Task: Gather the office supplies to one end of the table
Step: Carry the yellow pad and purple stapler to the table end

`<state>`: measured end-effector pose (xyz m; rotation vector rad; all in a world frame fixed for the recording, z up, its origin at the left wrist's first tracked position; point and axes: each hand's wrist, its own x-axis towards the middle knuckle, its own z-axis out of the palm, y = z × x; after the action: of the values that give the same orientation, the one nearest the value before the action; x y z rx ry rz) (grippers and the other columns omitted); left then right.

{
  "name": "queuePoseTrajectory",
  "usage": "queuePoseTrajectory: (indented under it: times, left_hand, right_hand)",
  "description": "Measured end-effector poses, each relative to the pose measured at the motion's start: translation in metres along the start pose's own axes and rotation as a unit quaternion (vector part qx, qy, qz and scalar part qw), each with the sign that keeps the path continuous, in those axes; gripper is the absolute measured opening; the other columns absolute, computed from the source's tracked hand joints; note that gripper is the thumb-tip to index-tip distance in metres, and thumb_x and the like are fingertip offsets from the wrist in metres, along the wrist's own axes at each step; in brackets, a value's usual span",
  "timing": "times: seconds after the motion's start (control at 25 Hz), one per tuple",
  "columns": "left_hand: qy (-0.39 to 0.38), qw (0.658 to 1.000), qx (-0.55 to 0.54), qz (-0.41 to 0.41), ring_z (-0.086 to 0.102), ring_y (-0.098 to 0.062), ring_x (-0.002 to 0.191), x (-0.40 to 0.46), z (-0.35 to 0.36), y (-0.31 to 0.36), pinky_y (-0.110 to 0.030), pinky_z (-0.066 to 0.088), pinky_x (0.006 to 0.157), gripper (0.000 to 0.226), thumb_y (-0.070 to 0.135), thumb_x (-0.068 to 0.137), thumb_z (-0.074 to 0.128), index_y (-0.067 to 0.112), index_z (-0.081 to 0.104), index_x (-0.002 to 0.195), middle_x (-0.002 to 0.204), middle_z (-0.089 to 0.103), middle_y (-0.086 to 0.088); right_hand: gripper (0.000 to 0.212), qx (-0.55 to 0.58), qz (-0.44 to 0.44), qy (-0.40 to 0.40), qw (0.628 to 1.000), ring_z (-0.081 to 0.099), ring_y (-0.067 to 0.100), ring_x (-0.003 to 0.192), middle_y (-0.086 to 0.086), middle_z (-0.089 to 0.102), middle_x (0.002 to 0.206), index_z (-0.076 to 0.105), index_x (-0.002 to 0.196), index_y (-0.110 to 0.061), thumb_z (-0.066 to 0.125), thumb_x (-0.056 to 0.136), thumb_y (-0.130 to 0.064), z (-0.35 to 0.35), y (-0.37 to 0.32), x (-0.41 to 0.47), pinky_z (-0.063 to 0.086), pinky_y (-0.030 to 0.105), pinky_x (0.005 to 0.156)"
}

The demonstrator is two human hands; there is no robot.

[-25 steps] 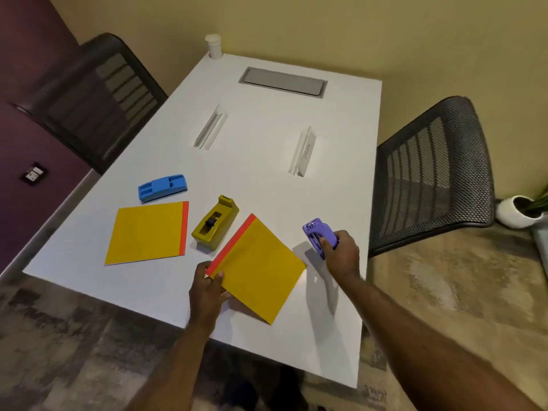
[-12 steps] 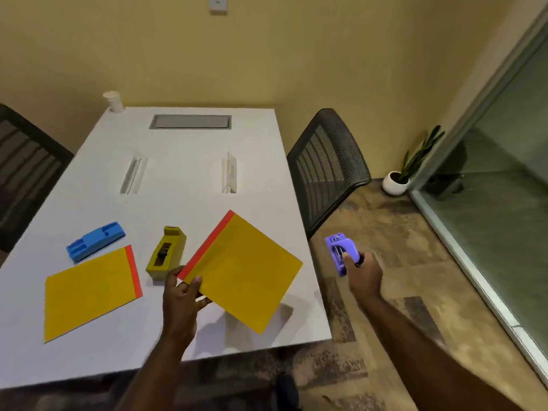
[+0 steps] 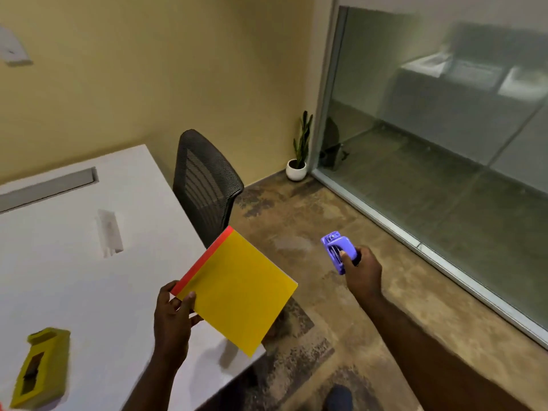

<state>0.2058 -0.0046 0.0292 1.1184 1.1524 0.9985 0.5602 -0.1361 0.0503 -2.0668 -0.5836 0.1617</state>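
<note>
At the bottom centre of the frame, the left hand (image 3: 173,314) pinches the near corner of a yellow pad (image 3: 237,292) with a red-orange edge, holding it tilted in the air over the right corner of the white table (image 3: 89,277). To its right, the right hand (image 3: 363,269) grips a purple hole punch (image 3: 338,250) out over the floor, well apart from the table. At the lower left, a blurred yellow tape dispenser (image 3: 41,372) rests on the tabletop. Farther back, a black mesh chair (image 3: 204,185) stands beside the table, and a small potted plant (image 3: 298,161) sits near the wall corner.
</note>
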Motion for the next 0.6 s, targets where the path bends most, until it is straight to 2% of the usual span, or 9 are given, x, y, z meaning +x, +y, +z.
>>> queuePoseTrajectory:
  times: [0.08, 0.2, 0.36, 0.48, 0.6]
  left_hand:
    - [-0.026, 0.999, 0.022, 0.001, 0.065, -0.038, 0.089, 0.009, 0.043, -0.002, -0.044, 0.057, 0.065, 0.026, 0.013, 0.096, 0.056, 0.023, 0.048, 0.119, 0.112, 0.063, -0.015]
    - [-0.053, 0.998, 0.033, 0.003, 0.064, -0.036, 0.090, 0.018, 0.114, -0.005, -0.046, 0.058, 0.066, 0.023, 0.012, 0.096, 0.056, 0.031, 0.054, 0.107, 0.109, 0.064, -0.014]
    - [-0.056, 0.998, 0.021, 0.008, 0.068, -0.023, 0.088, 0.028, 0.204, -0.006, -0.043, 0.058, 0.061, 0.023, 0.008, 0.097, 0.054, 0.026, 0.051, 0.111, 0.103, 0.067, -0.008]
    - [-0.060, 0.998, 0.019, 0.010, 0.072, -0.014, 0.085, 0.039, 0.255, -0.003, -0.037, 0.059, 0.060, 0.023, 0.010, 0.097, 0.054, 0.030, 0.053, 0.110, 0.100, 0.072, 0.000]
    - [-0.068, 0.997, 0.019, 0.015, 0.071, -0.018, 0.090, 0.058, 0.295, 0.003, -0.046, 0.060, 0.066, 0.023, 0.014, 0.097, 0.054, 0.034, 0.055, 0.108, 0.102, 0.072, 0.004]
  right_hand:
    - [0.009, -0.017, -0.018, 0.005, 1.000, 0.056, 0.025, 0.074, 0.007, 0.065, 0.083, 0.062, 0.091, -0.009, 0.066, 0.085, -0.013, -0.020, 0.016, 0.025, 0.042, 0.034, 0.067]
    - [0.008, -0.029, -0.037, 0.014, 0.999, 0.055, 0.025, 0.070, 0.004, 0.062, 0.078, 0.061, 0.088, -0.010, 0.067, 0.085, -0.014, -0.049, 0.040, 0.070, 0.043, 0.035, 0.064]
    - [0.007, -0.038, -0.061, 0.021, 0.997, 0.052, 0.021, 0.064, -0.002, 0.057, 0.071, 0.060, 0.089, -0.013, 0.066, 0.085, -0.014, -0.084, 0.065, 0.133, 0.035, 0.028, 0.057]
    - [0.006, -0.043, -0.059, 0.022, 0.997, 0.052, 0.021, 0.063, -0.002, 0.056, 0.069, 0.060, 0.091, -0.013, 0.065, 0.087, -0.016, -0.099, 0.078, 0.174, 0.036, 0.028, 0.055]
    - [0.006, -0.038, -0.075, 0.017, 0.996, 0.052, 0.021, 0.063, -0.001, 0.056, 0.069, 0.061, 0.091, -0.014, 0.065, 0.087, -0.016, -0.099, 0.084, 0.213, 0.036, 0.027, 0.055]
